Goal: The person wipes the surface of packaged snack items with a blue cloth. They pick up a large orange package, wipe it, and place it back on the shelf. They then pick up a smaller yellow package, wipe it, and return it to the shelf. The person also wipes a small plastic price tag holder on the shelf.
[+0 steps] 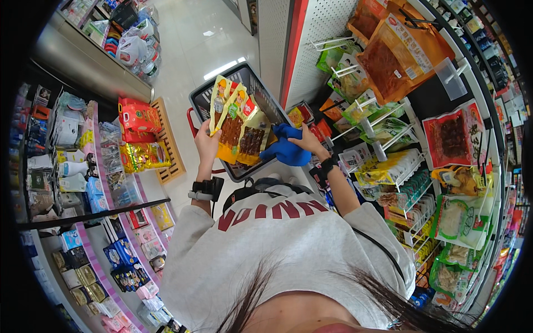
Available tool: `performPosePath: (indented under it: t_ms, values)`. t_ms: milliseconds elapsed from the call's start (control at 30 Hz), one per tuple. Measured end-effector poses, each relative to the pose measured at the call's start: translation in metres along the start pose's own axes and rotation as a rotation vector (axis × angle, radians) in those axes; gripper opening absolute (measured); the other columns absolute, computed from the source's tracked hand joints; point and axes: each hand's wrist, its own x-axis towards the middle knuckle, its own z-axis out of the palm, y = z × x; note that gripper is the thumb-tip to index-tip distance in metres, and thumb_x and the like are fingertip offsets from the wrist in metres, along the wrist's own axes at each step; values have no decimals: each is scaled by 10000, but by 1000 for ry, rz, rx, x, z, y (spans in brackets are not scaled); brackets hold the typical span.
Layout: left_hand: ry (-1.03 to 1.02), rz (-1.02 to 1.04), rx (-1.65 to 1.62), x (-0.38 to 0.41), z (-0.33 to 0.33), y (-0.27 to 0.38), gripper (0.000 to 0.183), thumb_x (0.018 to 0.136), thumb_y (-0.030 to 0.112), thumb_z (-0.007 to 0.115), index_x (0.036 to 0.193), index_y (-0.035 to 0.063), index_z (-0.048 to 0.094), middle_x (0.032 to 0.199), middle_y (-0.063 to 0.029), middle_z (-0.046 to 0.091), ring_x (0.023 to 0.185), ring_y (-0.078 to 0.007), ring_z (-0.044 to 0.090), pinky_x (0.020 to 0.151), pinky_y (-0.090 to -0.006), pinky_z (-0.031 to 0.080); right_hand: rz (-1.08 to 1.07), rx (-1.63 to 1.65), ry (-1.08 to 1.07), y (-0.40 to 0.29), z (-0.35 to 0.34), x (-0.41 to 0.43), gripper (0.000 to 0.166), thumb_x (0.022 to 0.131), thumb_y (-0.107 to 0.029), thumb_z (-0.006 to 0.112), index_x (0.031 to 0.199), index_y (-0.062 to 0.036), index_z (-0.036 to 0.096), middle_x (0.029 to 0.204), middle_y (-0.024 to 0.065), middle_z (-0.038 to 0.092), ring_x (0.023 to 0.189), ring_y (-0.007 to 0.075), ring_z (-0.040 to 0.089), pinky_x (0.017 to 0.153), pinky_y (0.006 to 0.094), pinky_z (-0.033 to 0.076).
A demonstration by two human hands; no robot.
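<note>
My left hand (pixel 205 142) pinches the left edge of a yellow snack packet (pixel 229 137) with a cartoon figure and a window onto brown food. Overlapping it on the right is another yellow packet (pixel 252 139) with darker contents. Both are above a grey plastic shopping basket (pixel 266 88) with a red handle (pixel 192 123), whose inside they largely hide. My right hand (pixel 309 141) grips a crumpled blue cloth (pixel 291 152) over the basket's right side.
Hooks at right carry food packets (pixel 393 133), with large orange bags (pixel 399 62) higher up. A pegboard panel (pixel 318 37) stands ahead. Left are goods shelves (pixel 91 175), a slatted wooden stand (pixel 173 150) with red bags (pixel 139 116), and a metal column (pixel 91 58). Tiled floor (pixel 195 45) lies beyond the basket.
</note>
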Motion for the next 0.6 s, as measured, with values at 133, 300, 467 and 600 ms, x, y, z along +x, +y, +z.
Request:
performPosePath:
  t_ms: [133, 300, 467, 600]
  values:
    - [-25, -30, -36, 13, 20, -24, 392, 741, 21, 690, 1121, 9, 592, 987, -125, 674, 893, -213, 653, 795, -311, 491, 131, 31, -296, -6, -21, -7, 785, 732, -569, 667, 1117, 104, 547, 1087, 299, 578, 1018, 387, 589, 855, 426, 463]
    - [-138, -38, -102, 24, 62, -64, 398, 745, 0, 674, 1133, 31, 591, 1002, -131, 678, 941, -236, 653, 804, -316, 485, 97, -154, -279, -20, -37, -18, 653, 772, -542, 646, 902, 98, 639, 886, 256, 647, 840, 336, 651, 720, 393, 494]
    - [-522, -8, 218, 21, 71, -39, 657, 743, 71, 696, 1335, 63, 411, 1153, -230, 587, 1065, -333, 585, 894, -364, 456, -32, 542, -403, -41, -76, -38, 464, 851, -393, 645, 1016, 40, 630, 922, 126, 665, 850, 190, 640, 771, 310, 493]
    - [-872, 489, 352, 9, 69, 18, 884, 743, 222, 725, 1426, 10, 206, 1246, -266, 511, 1140, -350, 531, 962, -370, 414, -69, 990, -295, -65, -113, -60, 482, 834, -333, 687, 1112, 37, 553, 1002, 116, 639, 891, 172, 621, 807, 319, 500]
